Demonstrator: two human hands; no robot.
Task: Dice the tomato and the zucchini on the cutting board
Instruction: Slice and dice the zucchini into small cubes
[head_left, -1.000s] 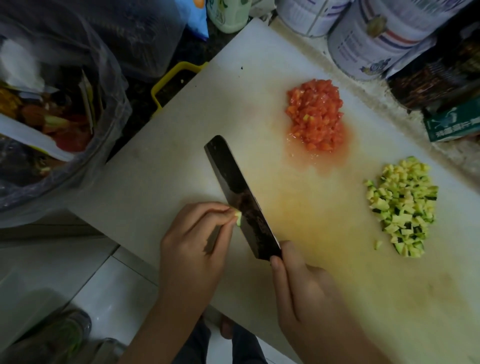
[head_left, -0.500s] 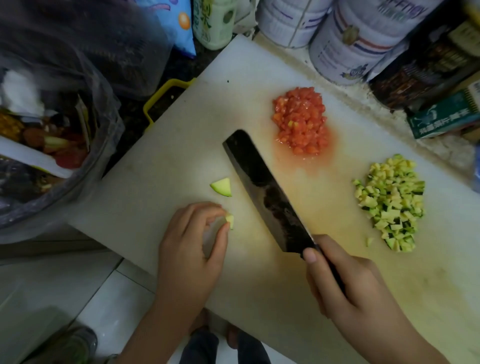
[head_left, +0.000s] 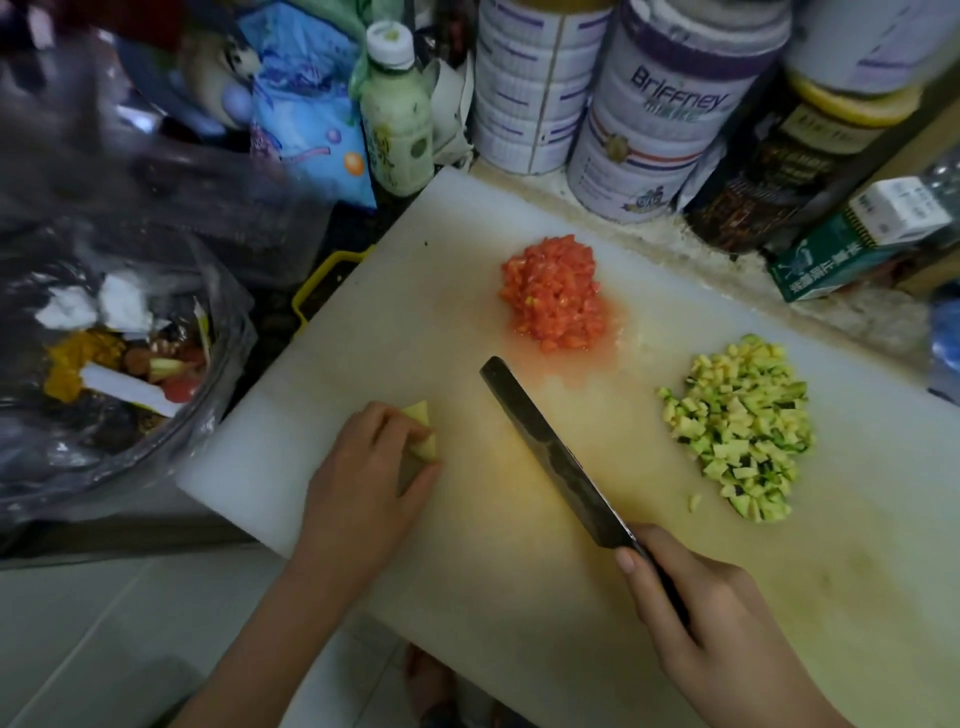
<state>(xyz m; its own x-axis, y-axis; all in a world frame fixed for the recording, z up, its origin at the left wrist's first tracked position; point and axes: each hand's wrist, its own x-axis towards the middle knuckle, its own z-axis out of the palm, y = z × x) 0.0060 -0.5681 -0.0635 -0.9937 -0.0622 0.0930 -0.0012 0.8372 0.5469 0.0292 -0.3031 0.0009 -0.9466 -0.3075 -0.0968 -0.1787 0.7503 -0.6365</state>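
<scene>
A white cutting board (head_left: 457, 270) fills the middle of the head view. A heap of diced tomato (head_left: 553, 293) lies near its far edge, with red juice around it. To the right sits a heap of diced zucchini (head_left: 740, 426). My left hand (head_left: 363, 467) pinches two small pale zucchini pieces (head_left: 423, 431) at the board's left part. My right hand (head_left: 711, 613) grips the handle of a dark cleaver (head_left: 550, 452), whose blade points up-left between the two hands, right of the held pieces.
A clear plastic bag of food scraps (head_left: 119, 364) sits left of the board. Behind the board stand large tins (head_left: 654, 114), a green bottle (head_left: 397, 114), a dark jar (head_left: 789, 156) and a green carton (head_left: 841, 249). A yellow handle (head_left: 322, 280) shows at the board's left edge.
The cleaver has moved right, away from my left hand. My left hand has gathered the loose zucchini wedge together with the piece it held. The camera view has tilted up.
</scene>
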